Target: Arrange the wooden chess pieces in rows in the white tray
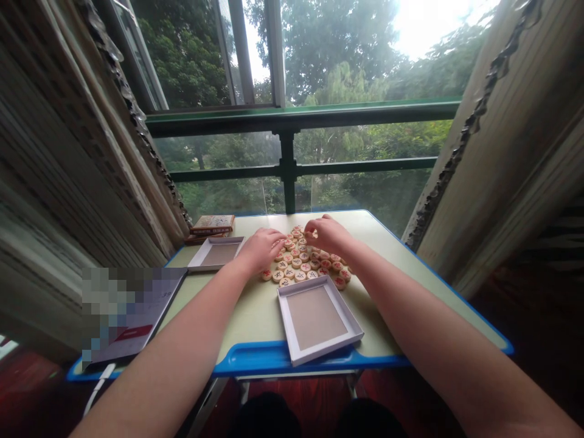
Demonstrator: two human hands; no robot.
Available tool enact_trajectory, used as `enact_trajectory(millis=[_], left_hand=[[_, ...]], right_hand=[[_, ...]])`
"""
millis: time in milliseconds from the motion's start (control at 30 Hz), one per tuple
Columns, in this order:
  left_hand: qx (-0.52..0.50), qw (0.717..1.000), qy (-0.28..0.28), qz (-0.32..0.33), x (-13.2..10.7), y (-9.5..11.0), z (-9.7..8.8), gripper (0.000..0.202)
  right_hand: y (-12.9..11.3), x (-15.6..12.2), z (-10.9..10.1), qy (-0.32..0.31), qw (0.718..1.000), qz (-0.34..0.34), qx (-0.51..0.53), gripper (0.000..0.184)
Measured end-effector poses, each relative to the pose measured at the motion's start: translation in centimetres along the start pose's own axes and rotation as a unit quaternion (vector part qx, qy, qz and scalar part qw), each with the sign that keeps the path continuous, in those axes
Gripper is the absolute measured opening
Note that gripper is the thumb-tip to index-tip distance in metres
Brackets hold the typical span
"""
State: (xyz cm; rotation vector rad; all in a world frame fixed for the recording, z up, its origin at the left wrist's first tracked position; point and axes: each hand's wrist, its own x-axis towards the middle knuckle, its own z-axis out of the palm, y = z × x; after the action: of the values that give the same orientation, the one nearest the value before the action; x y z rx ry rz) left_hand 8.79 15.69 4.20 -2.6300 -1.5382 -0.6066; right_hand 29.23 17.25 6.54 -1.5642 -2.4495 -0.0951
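Several round wooden Chinese chess pieces [296, 263] with red or black characters lie face up in a loose cluster, mid-table. My left hand [263, 248] rests at the cluster's left edge, fingers stretched out over the nearest pieces. At the far right side of the cluster, my right hand [329, 233] has its fingers curled down toward the pieces; whether a piece is between the fingertips is hidden. An open shallow box half [287, 331], white-rimmed with a brown inside, sits in front of the pieces and overlaps the table's near edge.
A second shallow box half [198, 258] lies left of my left hand, with small boxes [213, 225] behind it. A tablet-like device [157, 304], partly blurred, and a white cable [101, 384] occupy the left side. The folding table [392, 243] has a blue edge; a window railing stands behind.
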Motion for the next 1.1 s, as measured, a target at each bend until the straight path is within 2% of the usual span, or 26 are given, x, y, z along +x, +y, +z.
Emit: enact_trajectory(millis=[167, 233, 333, 500, 700, 767, 867, 900, 1100], left_hand=[[-0.014, 0.997, -0.060, 0.054, 0.2, 0.7, 1.0, 0.047], [-0.010, 0.996, -0.070, 0.060, 0.2, 0.9, 1.0, 0.047], [0.000, 0.998, -0.055, 0.034, 0.1, 1.0, 0.8, 0.045], [0.045, 0.998, -0.046, -0.021, -0.1, 1.3, 0.0, 0.039], [0.058, 0.996, -0.037, -0.057, -0.2, 1.5, -0.4, 0.031], [0.046, 0.997, -0.040, -0.052, -0.2, 1.4, -0.3, 0.029], [0.019, 0.999, -0.041, -0.027, -0.3, 1.5, -0.3, 0.026], [0.010, 0.999, -0.041, -0.018, -0.3, 1.5, -0.2, 0.026], [-0.038, 0.999, -0.024, -0.011, -0.2, 1.4, 0.3, 0.023]], right_hand=[[0.7, -1.0, -2.2, -0.103, 0.993, 0.057, -0.009, 0.037], [0.5, -1.2, -2.8, -0.124, 0.990, 0.065, -0.017, 0.034], [0.1, -1.5, -3.2, -0.141, 0.986, 0.072, -0.041, 0.024], [0.0, -1.5, -3.1, -0.158, 0.981, 0.094, -0.061, 0.023], [0.8, -1.2, -2.6, -0.136, 0.985, 0.102, -0.037, 0.014], [1.2, -0.8, -1.9, -0.087, 0.992, 0.090, -0.022, 0.019], [1.6, -0.2, -0.3, 0.020, 0.998, 0.055, 0.003, 0.037], [1.6, -0.1, 0.2, 0.033, 0.998, 0.045, 0.004, 0.040], [1.0, 0.5, 1.9, -0.010, 0.999, 0.037, -0.012, 0.031]])
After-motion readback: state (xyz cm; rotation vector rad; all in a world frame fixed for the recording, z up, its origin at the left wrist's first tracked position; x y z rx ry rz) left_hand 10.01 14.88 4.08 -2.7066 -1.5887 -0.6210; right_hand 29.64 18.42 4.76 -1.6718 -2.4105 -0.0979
